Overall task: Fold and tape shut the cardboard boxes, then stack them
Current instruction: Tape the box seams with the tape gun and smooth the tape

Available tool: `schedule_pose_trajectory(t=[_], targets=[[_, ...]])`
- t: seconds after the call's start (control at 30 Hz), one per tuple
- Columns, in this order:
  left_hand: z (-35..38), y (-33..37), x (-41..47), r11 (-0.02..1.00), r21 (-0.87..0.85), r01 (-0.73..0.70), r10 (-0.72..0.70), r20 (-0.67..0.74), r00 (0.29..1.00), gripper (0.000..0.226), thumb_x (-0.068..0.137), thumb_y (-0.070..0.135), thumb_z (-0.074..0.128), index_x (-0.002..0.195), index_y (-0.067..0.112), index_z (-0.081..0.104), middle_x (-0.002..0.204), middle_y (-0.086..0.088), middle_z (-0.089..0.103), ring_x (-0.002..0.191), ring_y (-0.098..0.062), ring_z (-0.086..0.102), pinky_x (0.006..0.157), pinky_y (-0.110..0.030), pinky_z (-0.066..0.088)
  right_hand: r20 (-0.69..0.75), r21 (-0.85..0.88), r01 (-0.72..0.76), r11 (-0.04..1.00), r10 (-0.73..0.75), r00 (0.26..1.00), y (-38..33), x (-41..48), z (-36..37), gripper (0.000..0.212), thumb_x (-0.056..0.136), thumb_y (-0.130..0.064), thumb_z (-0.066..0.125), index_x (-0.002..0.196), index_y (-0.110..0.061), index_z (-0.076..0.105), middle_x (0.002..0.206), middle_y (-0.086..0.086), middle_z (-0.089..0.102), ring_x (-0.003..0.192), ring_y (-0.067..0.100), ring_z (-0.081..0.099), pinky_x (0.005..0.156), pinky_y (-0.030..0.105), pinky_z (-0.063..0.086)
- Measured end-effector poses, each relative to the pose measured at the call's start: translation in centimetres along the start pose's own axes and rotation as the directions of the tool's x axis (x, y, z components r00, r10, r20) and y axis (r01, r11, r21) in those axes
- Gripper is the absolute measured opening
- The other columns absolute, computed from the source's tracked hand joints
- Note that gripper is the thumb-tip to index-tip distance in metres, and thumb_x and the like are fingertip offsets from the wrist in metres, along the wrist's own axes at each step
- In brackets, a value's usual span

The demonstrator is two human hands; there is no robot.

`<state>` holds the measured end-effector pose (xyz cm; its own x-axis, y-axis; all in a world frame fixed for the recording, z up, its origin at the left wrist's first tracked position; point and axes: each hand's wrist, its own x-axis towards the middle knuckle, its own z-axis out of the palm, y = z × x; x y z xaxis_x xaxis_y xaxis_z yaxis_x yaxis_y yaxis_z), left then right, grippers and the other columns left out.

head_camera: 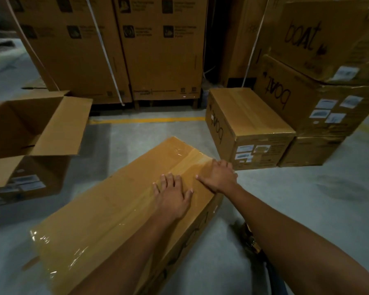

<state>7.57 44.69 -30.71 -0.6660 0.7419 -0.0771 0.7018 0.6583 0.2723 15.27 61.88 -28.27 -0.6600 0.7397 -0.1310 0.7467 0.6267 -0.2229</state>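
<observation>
A long closed cardboard box lies on the concrete floor in front of me, with a strip of clear tape running along its top seam. My left hand lies flat on the top, fingers spread, pressing on the tape. My right hand rests on the box's right edge, fingers straight and reaching over the far side. Neither hand holds anything. A tape dispenser lies partly hidden under my right forearm.
An open box with raised flaps sits on another box at the left. A taped box stands at the right beside stacked "boat" boxes. Tall cartons line the back behind a yellow floor line.
</observation>
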Motion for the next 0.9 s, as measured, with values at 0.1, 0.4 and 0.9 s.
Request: schedule_pose_trajectory(t=[0.1,0.4,0.9], targets=[[-0.2,1.2,-1.5,0.998,-0.007,-0.070,0.070,-0.003,0.998,0.075,0.099,0.063,0.023,0.157,0.017,0.016,0.166,-0.008,0.013,0.153,-0.029,0.006,0.121,-0.056,0.003,-0.011,-0.016,-0.086,0.996,0.086,0.996,1.9,-2.6,-1.1,0.109,0.076,-0.088,0.046,0.154,-0.015,0.028,0.152,0.018,0.031,0.138,0.039,0.029,0.104,0.056,0.037],[-0.9,3.5,-7.2,0.977,0.044,-0.207,0.201,0.113,0.973,0.070,0.102,0.059,0.024,0.159,0.020,0.014,0.167,0.000,0.012,0.154,-0.022,0.006,0.122,-0.055,0.002,0.079,0.260,-0.333,0.906,0.324,0.943,9.0,-9.5,-1.0,0.094,0.076,-0.078,0.063,0.142,-0.013,0.045,0.144,0.019,0.039,0.131,0.040,0.037,0.105,0.049,0.037],[-2.2,-0.7,-11.1,0.972,0.233,-0.012,0.022,-0.040,0.999,0.048,0.100,0.055,0.031,0.123,0.018,0.053,0.128,-0.011,0.046,0.120,-0.030,0.042,0.098,-0.050,0.041,-0.013,0.533,-0.014,0.846,0.025,1.000,3.0,-16.0,5.5,0.050,0.096,-0.057,0.053,0.122,-0.015,0.047,0.121,0.015,0.058,0.110,0.037,0.058,0.087,0.043,0.048]])
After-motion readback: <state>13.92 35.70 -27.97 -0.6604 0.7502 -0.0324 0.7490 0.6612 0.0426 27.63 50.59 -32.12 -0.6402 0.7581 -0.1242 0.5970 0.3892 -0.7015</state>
